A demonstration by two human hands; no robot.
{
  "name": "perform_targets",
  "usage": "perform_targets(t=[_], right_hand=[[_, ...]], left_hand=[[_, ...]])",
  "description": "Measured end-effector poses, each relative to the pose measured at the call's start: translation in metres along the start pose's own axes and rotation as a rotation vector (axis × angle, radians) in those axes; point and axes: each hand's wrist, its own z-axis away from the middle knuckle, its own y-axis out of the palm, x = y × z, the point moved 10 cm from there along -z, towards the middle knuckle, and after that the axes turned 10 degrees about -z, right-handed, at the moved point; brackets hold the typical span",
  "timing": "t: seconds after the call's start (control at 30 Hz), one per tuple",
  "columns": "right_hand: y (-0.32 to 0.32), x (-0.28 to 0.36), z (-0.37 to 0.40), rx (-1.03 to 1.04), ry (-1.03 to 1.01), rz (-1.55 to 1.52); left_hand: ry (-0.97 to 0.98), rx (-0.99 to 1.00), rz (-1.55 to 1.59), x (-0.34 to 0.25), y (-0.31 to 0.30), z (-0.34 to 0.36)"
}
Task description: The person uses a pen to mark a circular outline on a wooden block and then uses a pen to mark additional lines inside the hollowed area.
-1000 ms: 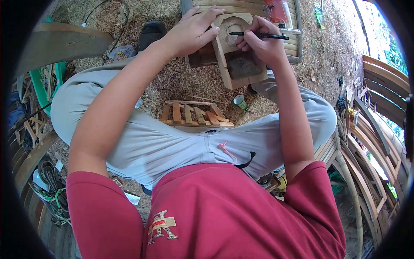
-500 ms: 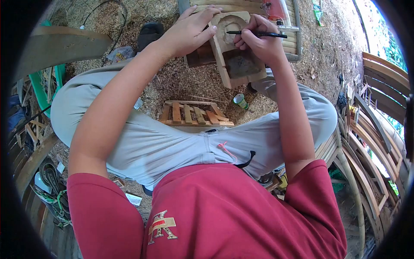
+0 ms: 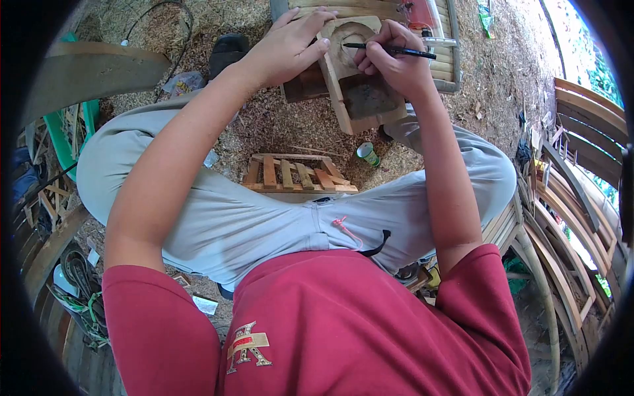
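Observation:
A carved wooden block (image 3: 343, 105) with a round recess at its far end and a square one at its near end rests at the top, tilted. My left hand (image 3: 290, 46) braces the block at its left edge, thumb on the side and fingers at the far corner. A black pen (image 3: 413, 51) is pinched in my right hand (image 3: 396, 59), which is closed over the block's right side. The pen's tip points into the round recess (image 3: 345, 45), close to a line drawn there; whether it touches is too small to tell.
Beneath the block is a slatted bench (image 3: 449, 72) bearing a red-and-clear container (image 3: 422, 13). On the shavings-covered ground lie a small slatted wooden piece (image 3: 300, 175) and a green cup (image 3: 368, 154). Curved wooden parts (image 3: 568, 218) lean at the right.
The pen and my right hand have shifted slightly to the left over the round recess. My left hand and the block look almost unmoved.

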Motion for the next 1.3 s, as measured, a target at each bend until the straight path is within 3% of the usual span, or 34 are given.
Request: perform_targets(t=[1.3], right_hand=[[-0.0008, 0.0008, 0.0021, -0.053, -0.057, 0.008]], left_hand=[[0.004, -0.01, 0.008, 0.0015, 0.0027, 0.0003]])
